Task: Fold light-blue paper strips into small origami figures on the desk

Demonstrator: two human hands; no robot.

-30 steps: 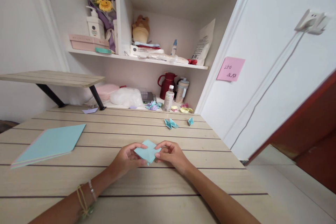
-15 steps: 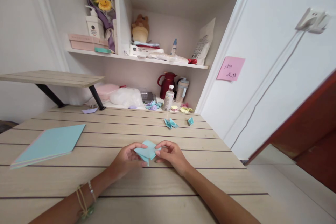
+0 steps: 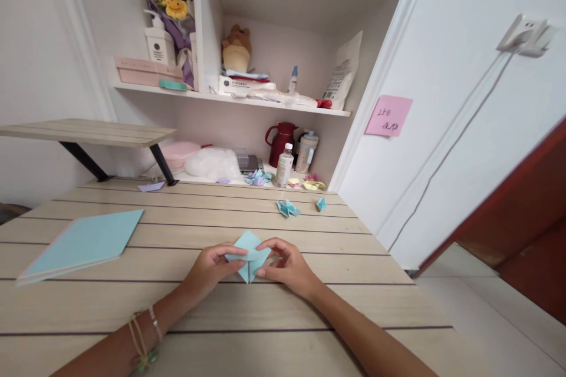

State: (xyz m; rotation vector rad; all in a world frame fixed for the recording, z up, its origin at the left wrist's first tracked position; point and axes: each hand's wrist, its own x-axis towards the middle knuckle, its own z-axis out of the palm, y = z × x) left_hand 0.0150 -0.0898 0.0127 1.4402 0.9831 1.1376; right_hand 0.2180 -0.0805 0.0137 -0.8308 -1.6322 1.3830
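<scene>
A folded light-blue paper (image 3: 248,241) lies between my hands near the middle of the table, its corners pointing up and down and a slit in its lower half. My left hand (image 3: 217,262) grips its left side, fingers over the top face. On the right edge, my right hand (image 3: 286,264) pinches the paper between thumb and index finger. The undersides of the paper and some fingertips are hidden.
A stack of coloured sheets (image 3: 88,241) lies at the left on the wooden table (image 3: 247,330). Small folded blue pieces (image 3: 288,208) (image 3: 321,204) sit beyond my hands. A bottle (image 3: 284,166) and a red jug (image 3: 280,142) stand at the back; a raised stand (image 3: 88,131) is back left.
The blue paper has been turned flatter, with its upper corner and lower slit now showing more. The fingers of both hands have shifted on it.
</scene>
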